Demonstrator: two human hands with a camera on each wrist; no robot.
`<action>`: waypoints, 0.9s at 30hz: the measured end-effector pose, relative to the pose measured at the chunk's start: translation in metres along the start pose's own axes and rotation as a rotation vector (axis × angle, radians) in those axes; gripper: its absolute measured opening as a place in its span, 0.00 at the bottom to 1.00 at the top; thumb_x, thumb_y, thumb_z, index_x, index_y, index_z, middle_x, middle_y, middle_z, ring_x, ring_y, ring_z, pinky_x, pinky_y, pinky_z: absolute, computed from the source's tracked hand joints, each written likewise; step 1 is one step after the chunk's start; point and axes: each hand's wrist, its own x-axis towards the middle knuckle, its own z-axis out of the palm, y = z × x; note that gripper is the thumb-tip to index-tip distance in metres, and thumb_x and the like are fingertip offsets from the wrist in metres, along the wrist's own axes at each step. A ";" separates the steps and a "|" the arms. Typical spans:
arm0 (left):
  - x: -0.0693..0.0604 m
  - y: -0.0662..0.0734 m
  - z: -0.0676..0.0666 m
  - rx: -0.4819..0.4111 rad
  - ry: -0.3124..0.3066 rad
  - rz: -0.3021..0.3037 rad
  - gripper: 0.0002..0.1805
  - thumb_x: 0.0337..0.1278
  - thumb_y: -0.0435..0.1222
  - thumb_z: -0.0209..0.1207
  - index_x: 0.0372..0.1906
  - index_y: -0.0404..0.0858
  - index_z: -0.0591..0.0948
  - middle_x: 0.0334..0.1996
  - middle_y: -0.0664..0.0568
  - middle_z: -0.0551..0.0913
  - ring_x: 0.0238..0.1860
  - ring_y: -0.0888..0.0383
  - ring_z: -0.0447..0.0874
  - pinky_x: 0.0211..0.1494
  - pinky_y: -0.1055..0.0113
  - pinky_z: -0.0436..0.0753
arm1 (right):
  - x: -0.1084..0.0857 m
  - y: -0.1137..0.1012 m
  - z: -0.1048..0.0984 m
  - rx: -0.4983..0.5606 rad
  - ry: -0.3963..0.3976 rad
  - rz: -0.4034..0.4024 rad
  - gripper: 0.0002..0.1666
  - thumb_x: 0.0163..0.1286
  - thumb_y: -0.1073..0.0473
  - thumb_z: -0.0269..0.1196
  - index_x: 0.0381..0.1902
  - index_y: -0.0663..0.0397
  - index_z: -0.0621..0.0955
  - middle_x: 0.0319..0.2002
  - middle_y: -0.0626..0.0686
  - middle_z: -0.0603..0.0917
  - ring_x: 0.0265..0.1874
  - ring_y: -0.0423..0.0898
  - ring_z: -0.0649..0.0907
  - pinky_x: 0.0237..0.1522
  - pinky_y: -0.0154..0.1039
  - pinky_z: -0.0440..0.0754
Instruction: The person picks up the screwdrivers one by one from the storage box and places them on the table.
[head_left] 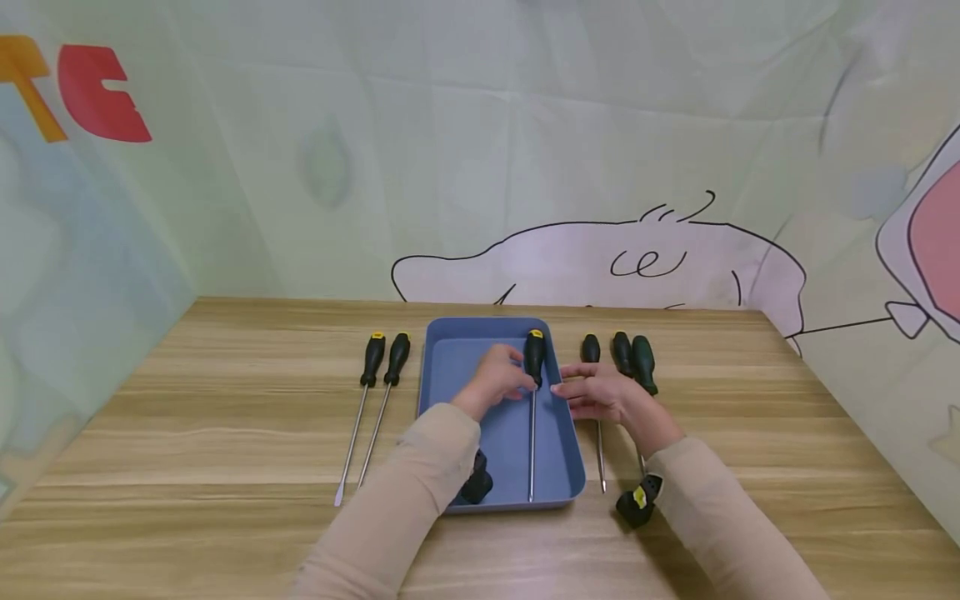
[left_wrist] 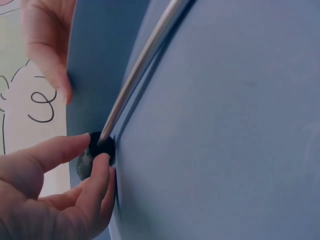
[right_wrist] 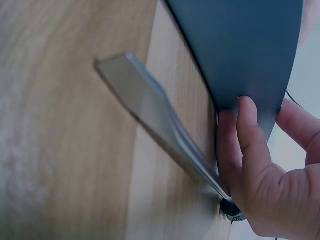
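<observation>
A long screwdriver (head_left: 534, 354) with a black handle and yellow cap lies along the right side of a blue tray (head_left: 456, 354), its tip near the front wall. My left hand (head_left: 495, 379) pinches the lower end of the handle between thumb and fingers, clearest in the left wrist view. From outside, the fingers of my right hand (head_left: 600, 393) rest against the tray's right wall. Beneath that hand lies a flat-blade screwdriver (right_wrist: 150, 100), seen close in the right wrist view.
Two screwdrivers (head_left: 373, 357) with yellow-capped handles lie left of the tray. To its right, two more dark handles (head_left: 642, 358) lie close together, their shafts partly hidden by my right arm. A patterned cloth wall (head_left: 300, 208) stands behind the wooden table (head_left: 225, 417).
</observation>
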 end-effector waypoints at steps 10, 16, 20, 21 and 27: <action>0.001 -0.003 0.009 0.201 0.054 0.081 0.28 0.36 0.23 0.68 0.49 0.22 0.73 0.43 0.32 0.78 0.27 0.47 0.84 0.26 0.67 0.84 | 0.001 0.001 -0.003 -0.011 -0.003 -0.002 0.34 0.64 0.67 0.60 0.66 0.66 0.61 0.36 0.57 0.79 0.31 0.45 0.81 0.36 0.39 0.84; 0.001 -0.002 0.013 0.337 0.087 0.157 0.19 0.35 0.26 0.70 0.38 0.25 0.77 0.27 0.40 0.81 0.15 0.57 0.78 0.19 0.72 0.79 | 0.001 0.002 -0.002 -0.010 -0.004 -0.005 0.34 0.65 0.67 0.60 0.66 0.66 0.60 0.37 0.57 0.79 0.32 0.45 0.81 0.37 0.39 0.84; 0.001 -0.003 0.014 0.429 0.103 0.225 0.12 0.36 0.26 0.69 0.29 0.28 0.78 0.16 0.47 0.79 0.12 0.61 0.73 0.18 0.74 0.73 | 0.001 0.002 -0.002 -0.015 -0.004 -0.004 0.35 0.64 0.67 0.60 0.66 0.67 0.60 0.38 0.57 0.78 0.33 0.45 0.81 0.37 0.39 0.84; 0.001 -0.004 0.014 0.439 0.105 0.234 0.11 0.37 0.26 0.68 0.29 0.28 0.78 0.16 0.47 0.78 0.12 0.61 0.72 0.18 0.74 0.73 | 0.001 0.001 -0.001 -0.015 0.002 -0.002 0.34 0.64 0.67 0.60 0.66 0.66 0.61 0.38 0.57 0.78 0.32 0.45 0.80 0.37 0.39 0.84; -0.001 -0.004 0.013 0.390 0.093 0.223 0.10 0.39 0.24 0.65 0.31 0.26 0.78 0.18 0.47 0.77 0.13 0.60 0.72 0.19 0.73 0.74 | 0.001 0.002 -0.001 -0.015 -0.001 0.003 0.35 0.65 0.67 0.60 0.66 0.66 0.60 0.38 0.57 0.78 0.33 0.45 0.80 0.37 0.38 0.84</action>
